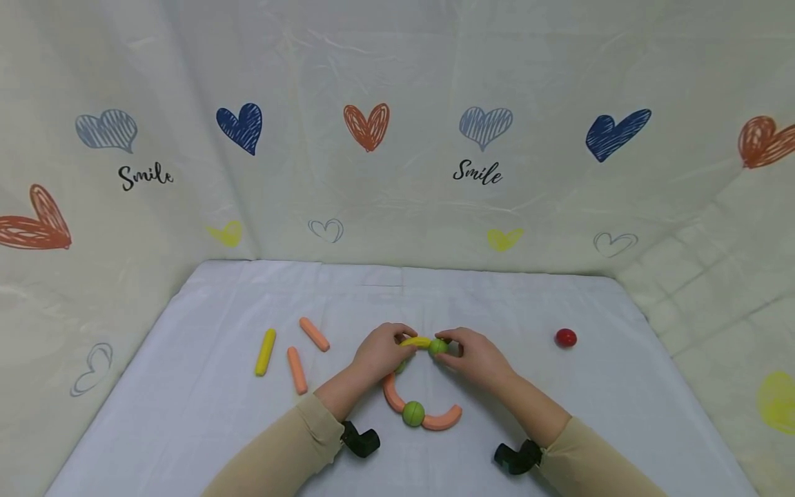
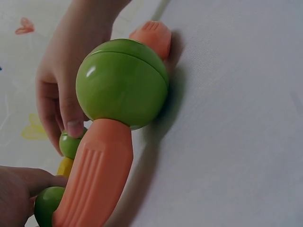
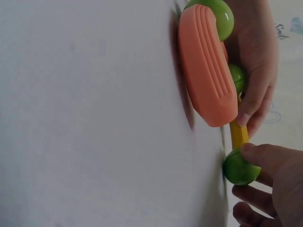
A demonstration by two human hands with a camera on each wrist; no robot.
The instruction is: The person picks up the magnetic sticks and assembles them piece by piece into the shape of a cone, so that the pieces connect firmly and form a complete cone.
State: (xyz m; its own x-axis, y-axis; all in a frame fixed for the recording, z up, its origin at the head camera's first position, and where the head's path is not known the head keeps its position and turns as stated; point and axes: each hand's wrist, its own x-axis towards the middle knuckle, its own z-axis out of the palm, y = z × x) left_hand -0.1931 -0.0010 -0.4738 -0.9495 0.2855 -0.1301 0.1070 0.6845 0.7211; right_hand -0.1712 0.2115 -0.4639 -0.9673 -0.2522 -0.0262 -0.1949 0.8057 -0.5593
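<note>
My left hand (image 1: 380, 353) pinches a curved yellow stick (image 1: 417, 342) between thumb and fingers. At the stick's right end sits a green ball (image 1: 437, 346), held between the thumb and fingers of my right hand (image 1: 479, 357). In the right wrist view the yellow stick (image 3: 239, 136) meets that green ball (image 3: 240, 167). Another green ball (image 1: 400, 367), half hidden by the left hand, links to a curved orange stick (image 1: 391, 393). This runs to a third green ball (image 1: 413, 413) and a second curved orange stick (image 1: 442, 419), forming an arc with a gap at right.
Left of the hands lie a straight yellow stick (image 1: 265, 352) and two straight orange sticks, one farther back (image 1: 314, 334) and one nearer (image 1: 297, 371). A red ball (image 1: 566, 337) rests at the right on the white-covered table (image 1: 596, 414). Heart-printed cloth (image 1: 410, 200) hangs behind.
</note>
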